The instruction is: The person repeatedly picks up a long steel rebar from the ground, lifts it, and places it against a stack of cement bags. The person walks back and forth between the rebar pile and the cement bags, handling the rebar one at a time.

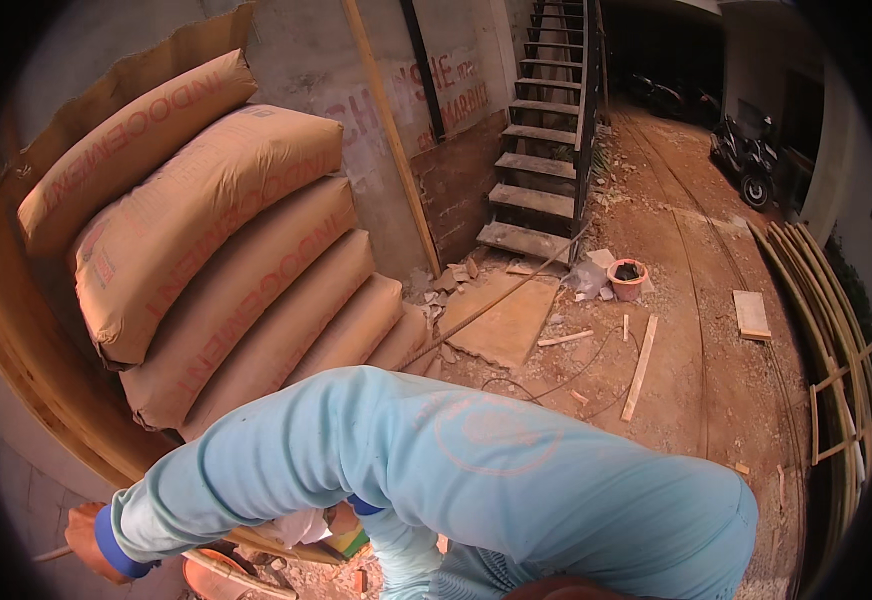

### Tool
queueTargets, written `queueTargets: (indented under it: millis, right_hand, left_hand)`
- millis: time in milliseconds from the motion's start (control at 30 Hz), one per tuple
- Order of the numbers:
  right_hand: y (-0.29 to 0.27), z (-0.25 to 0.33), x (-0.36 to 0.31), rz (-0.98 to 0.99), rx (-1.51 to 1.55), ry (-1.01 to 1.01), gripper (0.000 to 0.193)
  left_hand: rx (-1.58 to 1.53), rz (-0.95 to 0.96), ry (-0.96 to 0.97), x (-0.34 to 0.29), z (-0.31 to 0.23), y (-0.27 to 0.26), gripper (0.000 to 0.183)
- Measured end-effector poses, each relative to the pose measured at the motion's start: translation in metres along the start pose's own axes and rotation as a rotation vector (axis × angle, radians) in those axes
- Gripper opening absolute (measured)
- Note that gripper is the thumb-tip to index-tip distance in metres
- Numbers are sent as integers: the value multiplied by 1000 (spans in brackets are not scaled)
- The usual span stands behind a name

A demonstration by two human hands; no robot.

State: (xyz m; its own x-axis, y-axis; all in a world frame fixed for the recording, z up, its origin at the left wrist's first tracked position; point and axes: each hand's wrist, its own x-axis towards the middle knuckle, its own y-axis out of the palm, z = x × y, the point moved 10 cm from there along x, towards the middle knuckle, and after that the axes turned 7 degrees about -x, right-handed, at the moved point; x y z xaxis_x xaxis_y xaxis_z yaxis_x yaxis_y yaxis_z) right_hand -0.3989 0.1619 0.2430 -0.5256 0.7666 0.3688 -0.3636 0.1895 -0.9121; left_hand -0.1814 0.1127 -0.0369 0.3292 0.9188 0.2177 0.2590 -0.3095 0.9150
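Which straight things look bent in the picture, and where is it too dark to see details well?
Head view: the wooden edge at left and the poles at right bow along the rim; also head view: the far passage sinks into shadow, corners go black.

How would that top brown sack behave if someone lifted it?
The top sack is probably heavy, since it looks plump and well filled. Its rounded edges suggest it may sag rather than stay stiff. Its papery-looking skin might tear.

Stacked sacks [226, 215] at left, staircase [532, 198] beyond, bucket [627, 290] near its foot, poles [818, 310] at right
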Motion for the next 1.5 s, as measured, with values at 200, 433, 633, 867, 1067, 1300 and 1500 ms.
queueTargets:
  millis: [200,433,633,867,1067,1300,1500]
  right_hand:
    - [-5,-91,-230,-293,37,-242,75]
    - [80,-224,-430,46,36,408,84]
    - [143,-221,-366,-48,347,511,32]
    - [141,-111,-224,165,624,255,43]
    - [129,-21,-81,503,1170,233,33]
    - [78,-15,-84,43,597,-403,49]
    - [174,-176,-359,786,543,50,51]
  left_hand:
    - [-9,424,330,9,-203,49,39]
    - [-37,408,459,10,-453,72,26]
    - [0,12,801,2,-555,4,65]
    - [317,81,247,-56,-203,-59,79]
    - [347,25,57,-95,33,-10,64]
    - [373,-162,401,-93,-97,-11,37]
    - [380,-242,648,-103,-238,11,36]
